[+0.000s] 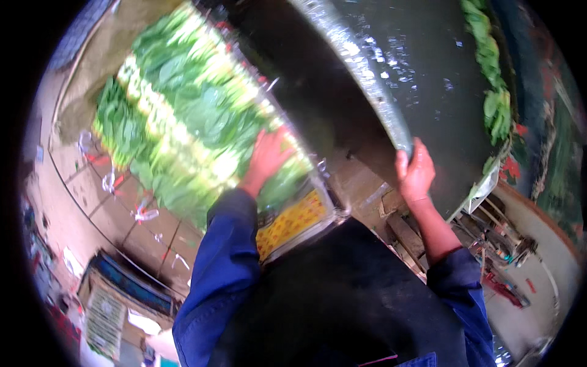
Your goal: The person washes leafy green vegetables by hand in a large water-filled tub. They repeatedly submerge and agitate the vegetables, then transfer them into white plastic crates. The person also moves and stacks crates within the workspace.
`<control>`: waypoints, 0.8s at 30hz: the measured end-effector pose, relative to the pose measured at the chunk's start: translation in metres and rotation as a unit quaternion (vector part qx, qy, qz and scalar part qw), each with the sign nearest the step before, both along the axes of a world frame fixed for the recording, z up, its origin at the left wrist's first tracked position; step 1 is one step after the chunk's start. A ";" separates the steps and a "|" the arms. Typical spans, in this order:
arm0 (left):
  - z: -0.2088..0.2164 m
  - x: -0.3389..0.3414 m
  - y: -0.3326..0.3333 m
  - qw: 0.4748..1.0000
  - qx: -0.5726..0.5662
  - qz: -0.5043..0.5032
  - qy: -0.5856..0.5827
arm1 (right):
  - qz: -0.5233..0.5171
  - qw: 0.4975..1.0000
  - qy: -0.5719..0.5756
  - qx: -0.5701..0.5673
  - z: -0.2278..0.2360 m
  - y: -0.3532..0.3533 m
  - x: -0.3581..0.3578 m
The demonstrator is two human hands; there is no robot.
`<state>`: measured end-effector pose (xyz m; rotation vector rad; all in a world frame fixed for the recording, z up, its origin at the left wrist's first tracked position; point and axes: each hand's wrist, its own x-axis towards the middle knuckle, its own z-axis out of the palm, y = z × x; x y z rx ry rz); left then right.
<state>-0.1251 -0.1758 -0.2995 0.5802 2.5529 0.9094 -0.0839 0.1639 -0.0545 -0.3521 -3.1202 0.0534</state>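
landmark: a tank (pixel 382 107) of dark water, with white glints scattered over its surface.
leafy greens (pixel 192 101): laid in rows left of the tank, beyond a shadowed strip (pixel 312 67); bands of broad green leaves alternate with bands of pale stems, and the picture is washed out where the light hits them.
left hand (pixel 268 156): left of the tank, resting on the greens near the side that faces it, fingers pointing away from the body; it is blurred, so i cannot tell whether it grips any stems.
right hand (pixel 417 171): at the near end of the tank's pale, wet rim (pixel 354 61), touching it, thumb set a little apart from the other fingers; i cannot tell how firmly it holds.
worktop (pixel 340 213): left of the tank, under the greens; its near corner shows a yellow patterned covering (pixel 293 223).
second greens (pixel 498 113): a narrow line along the tank's right side.
ties (pixel 145 214): thin pale and red strips, well left of the tank, along the outer side of the greens.
clothing: blue sleeves (pixel 223 251) and a black apron (pixel 336 293), on the near side of the tank.
wooden pieces (pixel 498 229): in a jumble just beyond the tank's near right corner.
tiled floor (pixel 116 223): far left of the tank, past the worktop.
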 end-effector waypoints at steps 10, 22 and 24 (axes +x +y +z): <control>0.071 -0.043 -0.008 0.881 0.304 0.361 0.034 | -0.010 0.992 -0.026 -0.126 0.029 0.002 -0.011; 0.260 -0.103 0.248 0.963 0.030 -0.053 0.262 | -0.079 0.935 0.281 -0.204 0.071 0.230 -0.109; 0.252 -0.100 0.274 0.952 -0.071 -0.075 0.289 | -0.199 0.945 0.258 -0.034 0.045 0.325 -0.128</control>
